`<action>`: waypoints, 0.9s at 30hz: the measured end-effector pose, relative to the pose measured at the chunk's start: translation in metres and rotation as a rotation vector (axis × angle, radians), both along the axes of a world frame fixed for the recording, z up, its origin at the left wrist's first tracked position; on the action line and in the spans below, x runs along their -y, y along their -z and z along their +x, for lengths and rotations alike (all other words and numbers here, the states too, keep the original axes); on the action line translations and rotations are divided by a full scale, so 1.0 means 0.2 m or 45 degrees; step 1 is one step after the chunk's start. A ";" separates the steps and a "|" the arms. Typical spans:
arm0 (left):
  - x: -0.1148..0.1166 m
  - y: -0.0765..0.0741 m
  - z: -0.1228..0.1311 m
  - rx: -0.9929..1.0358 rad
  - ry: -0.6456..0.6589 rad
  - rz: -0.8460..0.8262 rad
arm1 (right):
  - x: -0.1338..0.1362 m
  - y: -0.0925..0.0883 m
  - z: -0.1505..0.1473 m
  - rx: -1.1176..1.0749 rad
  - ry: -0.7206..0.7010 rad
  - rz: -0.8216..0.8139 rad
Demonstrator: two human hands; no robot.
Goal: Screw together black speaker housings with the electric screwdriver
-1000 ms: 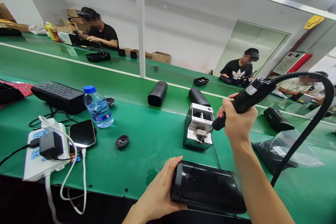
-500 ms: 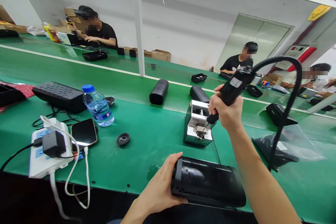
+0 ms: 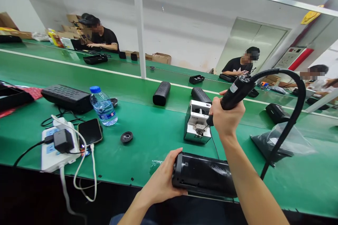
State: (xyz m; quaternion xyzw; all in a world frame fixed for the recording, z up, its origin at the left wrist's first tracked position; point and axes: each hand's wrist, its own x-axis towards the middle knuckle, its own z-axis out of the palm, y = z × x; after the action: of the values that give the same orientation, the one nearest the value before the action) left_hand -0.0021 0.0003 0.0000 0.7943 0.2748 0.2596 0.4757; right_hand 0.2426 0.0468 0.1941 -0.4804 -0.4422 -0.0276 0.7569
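My left hand (image 3: 165, 179) is closed around the left end of a black speaker housing (image 3: 203, 175), which lies at the table's front edge. In my right hand (image 3: 228, 114) is a black electric screwdriver (image 3: 235, 93), tilted, with a thick black cable arching off its upper end. Its lower tip points down and left at the metal pick-up plate of a white and black screw feeder (image 3: 198, 121). The bit is at the plate, but whether a screw is on it is too small to tell. My right forearm hides the housing's right end.
To the left are a water bottle (image 3: 104, 107), a phone (image 3: 90, 133), a power strip (image 3: 56, 147) with cables and a small round speaker driver (image 3: 126, 137). A plastic bag (image 3: 280, 140) lies at right. More speaker housings (image 3: 161, 93) stand farther back. Several people sit across the bench.
The view has shifted slightly. The screwdriver's tip stays at the screw feeder, and my left hand keeps hold of the speaker housing.
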 end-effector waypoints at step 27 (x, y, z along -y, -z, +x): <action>0.01 -0.01 -0.01 -0.037 -0.024 -0.003 | -0.08 -0.06 0.07 -0.045 -0.115 -0.013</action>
State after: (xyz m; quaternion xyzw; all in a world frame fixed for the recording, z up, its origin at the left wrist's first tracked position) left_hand -0.0037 -0.0010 0.0018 0.7948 0.2895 0.2522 0.4700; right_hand 0.2571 0.0631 0.2069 -0.4642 -0.4501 0.0176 0.7627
